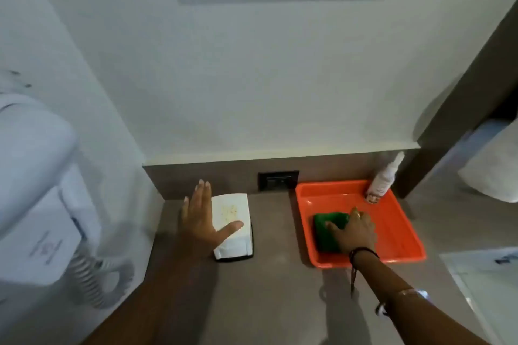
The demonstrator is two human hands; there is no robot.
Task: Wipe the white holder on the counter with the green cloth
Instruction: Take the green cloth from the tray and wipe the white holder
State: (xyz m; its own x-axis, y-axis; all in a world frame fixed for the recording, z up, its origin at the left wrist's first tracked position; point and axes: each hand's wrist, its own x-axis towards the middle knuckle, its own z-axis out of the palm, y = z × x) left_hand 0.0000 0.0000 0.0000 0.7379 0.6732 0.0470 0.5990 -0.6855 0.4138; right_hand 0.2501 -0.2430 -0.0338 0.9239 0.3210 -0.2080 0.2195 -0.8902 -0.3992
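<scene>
White holder (pixel 234 228) sits mid-table, yellow specks on top; looks light and rigid, likely slides, so brace its side. Left hand (pixel 200 218) spread flat at its 9 o'clock, thumb on it, gripping nothing. Green cloth (pixel 326 230), soft, lies in orange tray (pixel 398 232) at 3 o'clock; right hand (pixel 356 231) curls onto it.

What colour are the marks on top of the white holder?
Yellowish-orange specks, scattered on the top face of the white holder, seen in the head view.

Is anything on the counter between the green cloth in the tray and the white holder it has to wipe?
Only the orange tray's low left wall; bare counter lies beyond it. The left hand rests at the white holder's far side, off the green cloth's path.
</scene>
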